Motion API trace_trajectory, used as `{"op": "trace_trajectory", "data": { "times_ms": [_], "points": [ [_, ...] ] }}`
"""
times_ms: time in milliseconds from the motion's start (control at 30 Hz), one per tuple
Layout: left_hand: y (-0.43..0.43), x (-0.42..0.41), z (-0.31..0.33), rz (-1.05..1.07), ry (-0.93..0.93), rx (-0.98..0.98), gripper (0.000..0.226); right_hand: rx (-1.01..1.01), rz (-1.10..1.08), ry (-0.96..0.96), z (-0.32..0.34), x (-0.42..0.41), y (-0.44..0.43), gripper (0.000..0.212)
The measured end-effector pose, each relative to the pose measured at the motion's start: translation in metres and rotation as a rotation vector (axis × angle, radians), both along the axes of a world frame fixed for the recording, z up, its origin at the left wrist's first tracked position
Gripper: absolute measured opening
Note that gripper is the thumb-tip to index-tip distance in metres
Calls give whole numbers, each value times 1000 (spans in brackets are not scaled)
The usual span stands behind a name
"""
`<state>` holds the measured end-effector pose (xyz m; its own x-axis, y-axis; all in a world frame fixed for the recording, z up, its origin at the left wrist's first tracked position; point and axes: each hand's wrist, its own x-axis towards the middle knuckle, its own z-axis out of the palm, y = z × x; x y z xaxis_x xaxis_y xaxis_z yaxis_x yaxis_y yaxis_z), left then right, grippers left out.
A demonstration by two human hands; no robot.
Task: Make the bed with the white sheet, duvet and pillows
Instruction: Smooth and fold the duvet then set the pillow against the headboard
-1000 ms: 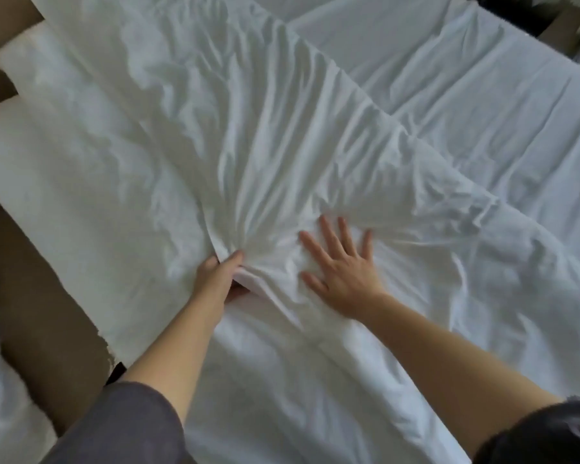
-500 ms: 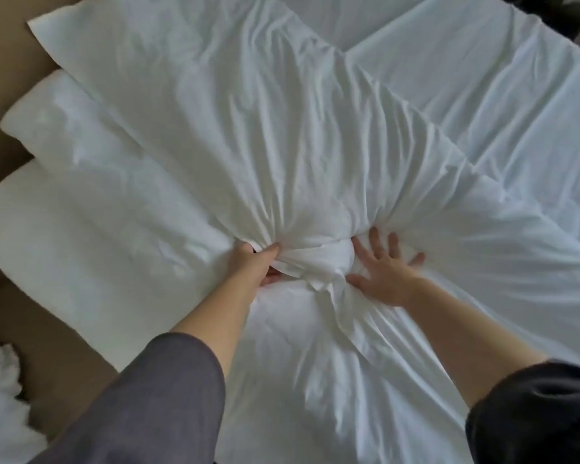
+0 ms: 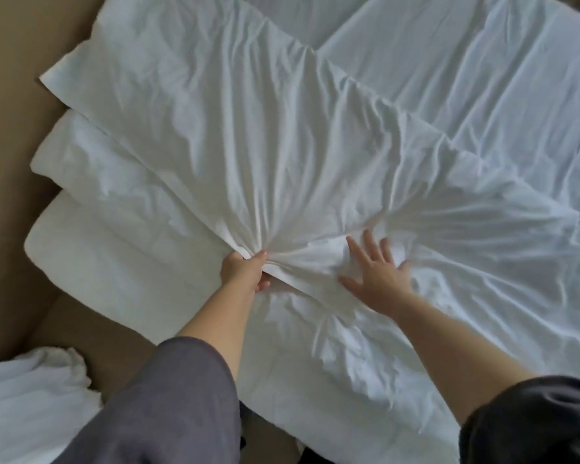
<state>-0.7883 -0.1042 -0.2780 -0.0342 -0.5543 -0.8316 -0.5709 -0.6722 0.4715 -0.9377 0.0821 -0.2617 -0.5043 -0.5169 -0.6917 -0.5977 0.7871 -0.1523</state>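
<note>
The white sheet [image 3: 282,145] lies spread across the bed from 10 o'clock to 4 o'clock, with creases fanning out from a gathered point just below the middle. The left hand [image 3: 245,269], at 7 o'clock of centre, pinches that gathered edge between thumb and curled fingers. The right hand [image 3: 375,272], at 4 o'clock, lies flat on the cloth just beside the bunch, fingers spread wide. Under the sheet, 2 thick white padded layers [image 3: 91,229] stick out toward 9 o'clock over a brown surface [image 3: 7,162]. A crumpled white bundle [image 3: 24,413] sits at 7 o'clock, beside the grey sleeve [image 3: 168,396].
</note>
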Motion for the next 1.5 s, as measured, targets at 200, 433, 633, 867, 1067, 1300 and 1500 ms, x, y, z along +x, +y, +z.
{"op": "trace_trajectory", "data": {
  "times_ms": [200,433,633,867,1067,1300,1500],
  "points": [
    [-30,-2,16,-54,55,232,28,-33,-225,-25,14,22,-39,86],
    [-177,-31,7,311,331,120,45,-214,-274,81,7,12,-176,78],
    [-298,-39,-42,211,354,57,90,24,-393,-7,-87,1,-245,100],
    [-309,-35,-74,268,417,41,68,102,-406,3,-106,-13,-255,104],
    [-327,-35,-43,222,224,-298,30,73,-419,30,-91,-9,-253,106],
    [-329,54,-38,209,217,-322,36,-199,-301,289,-61,43,-242,80],
    [-390,30,-24,262,194,-360,26,-33,-240,321,-83,35,-251,83]
  ]
}}
